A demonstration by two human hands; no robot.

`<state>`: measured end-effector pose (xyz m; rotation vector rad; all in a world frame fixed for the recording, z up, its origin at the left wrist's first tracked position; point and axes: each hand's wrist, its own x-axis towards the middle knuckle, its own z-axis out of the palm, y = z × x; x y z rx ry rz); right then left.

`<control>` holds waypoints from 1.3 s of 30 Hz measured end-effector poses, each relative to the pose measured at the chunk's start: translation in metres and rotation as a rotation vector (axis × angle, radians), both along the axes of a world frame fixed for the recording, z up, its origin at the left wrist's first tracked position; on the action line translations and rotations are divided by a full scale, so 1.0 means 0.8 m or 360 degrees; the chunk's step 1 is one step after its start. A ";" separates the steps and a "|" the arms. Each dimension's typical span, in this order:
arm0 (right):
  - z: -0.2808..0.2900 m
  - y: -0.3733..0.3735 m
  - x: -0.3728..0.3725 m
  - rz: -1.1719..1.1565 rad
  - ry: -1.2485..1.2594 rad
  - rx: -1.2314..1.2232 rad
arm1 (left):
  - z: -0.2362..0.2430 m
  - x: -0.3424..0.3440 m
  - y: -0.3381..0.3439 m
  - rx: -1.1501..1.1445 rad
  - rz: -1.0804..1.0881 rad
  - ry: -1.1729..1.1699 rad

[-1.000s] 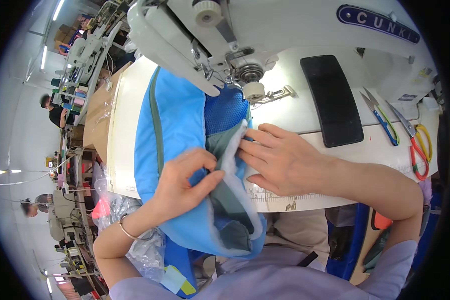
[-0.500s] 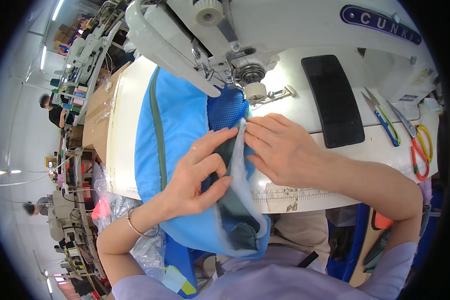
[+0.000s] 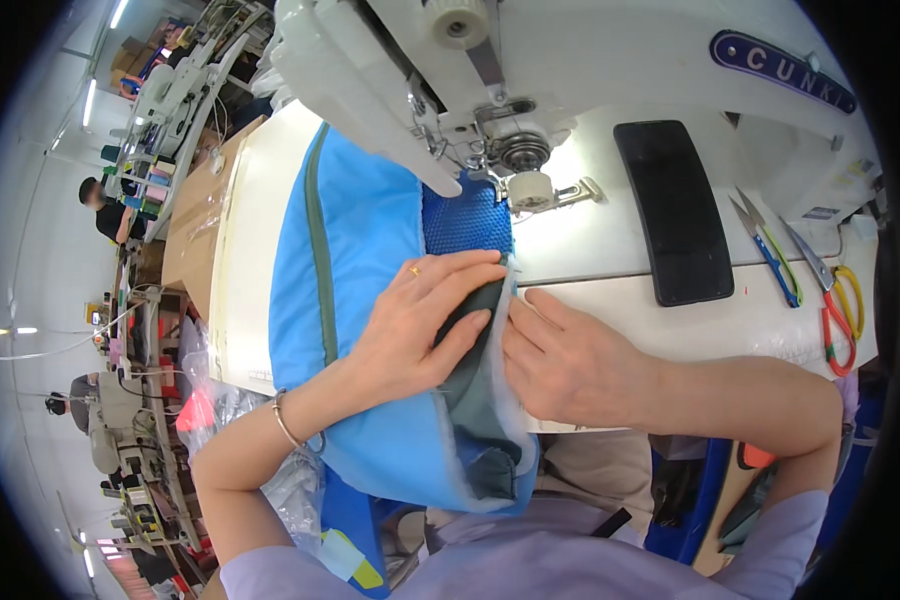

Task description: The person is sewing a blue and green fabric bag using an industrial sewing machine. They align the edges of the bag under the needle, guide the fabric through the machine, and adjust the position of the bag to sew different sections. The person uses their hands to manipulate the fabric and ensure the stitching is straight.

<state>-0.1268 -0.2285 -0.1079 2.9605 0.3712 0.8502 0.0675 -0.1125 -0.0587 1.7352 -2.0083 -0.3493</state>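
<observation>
A light-blue fabric piece (image 3: 370, 215) with a dark green strip and a grey lining lies under the sewing machine's head (image 3: 520, 150) and hangs over the table's front edge. Its blue mesh part (image 3: 465, 220) reaches the presser area; the needle point is hidden. My left hand (image 3: 420, 325) rests on the fabric, fingers stretched toward the pale raw edge (image 3: 505, 350) and thumb apart on the grey lining. Just right of that edge, my right hand (image 3: 575, 365) has its fingers bent and closed on the fabric. Its fingertips are partly hidden.
Right of the machine head lies a black phone (image 3: 675, 215). Beyond it are blue-green snips (image 3: 768, 250) and scissors with red and yellow handles (image 3: 838, 310). A cardboard sheet (image 3: 195, 230) lies at the left, with clear plastic bags (image 3: 295, 495) below. Other people work at far left.
My right hand has slid down along the fabric edge, toward me, and its fingers have curled in. My left fingers have straightened and shifted slightly right. The view has shifted a little.
</observation>
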 end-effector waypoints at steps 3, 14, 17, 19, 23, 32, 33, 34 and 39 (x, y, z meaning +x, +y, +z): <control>0.000 -0.004 0.002 0.0037 -0.0019 -0.0010 | -0.012 0.003 -0.002 -0.0095 -0.0046 -0.0209; -0.005 -0.015 0.007 0.0137 -0.0063 0.0151 | -0.034 0.012 -0.008 -0.0332 -0.0167 -0.0415; -0.002 -0.020 0.008 0.0141 -0.0018 0.0230 | -0.037 0.017 -0.013 -0.0371 -0.0174 -0.0401; -0.004 -0.023 0.010 0.0116 -0.0028 0.0266 | -0.036 0.023 -0.021 -0.0371 -0.0188 -0.0401; -0.001 -0.028 0.014 0.0057 0.0058 0.0352 | -0.039 0.041 -0.037 -0.0430 -0.0274 -0.0425; 0.014 -0.019 0.018 -0.0132 0.0023 0.0347 | -0.035 0.085 -0.054 -0.0416 -0.0525 -0.0461; 0.020 -0.011 0.011 -0.0115 -0.0067 0.0328 | -0.033 0.087 -0.049 -0.0400 -0.0548 -0.0439; 0.027 0.001 0.002 -0.0097 -0.0159 0.0309 | -0.032 0.087 -0.035 -0.0357 -0.0510 -0.0460; 0.021 0.103 -0.094 -0.0039 -0.0259 0.0852 | 0.027 0.022 0.061 0.0020 -0.0771 -0.0185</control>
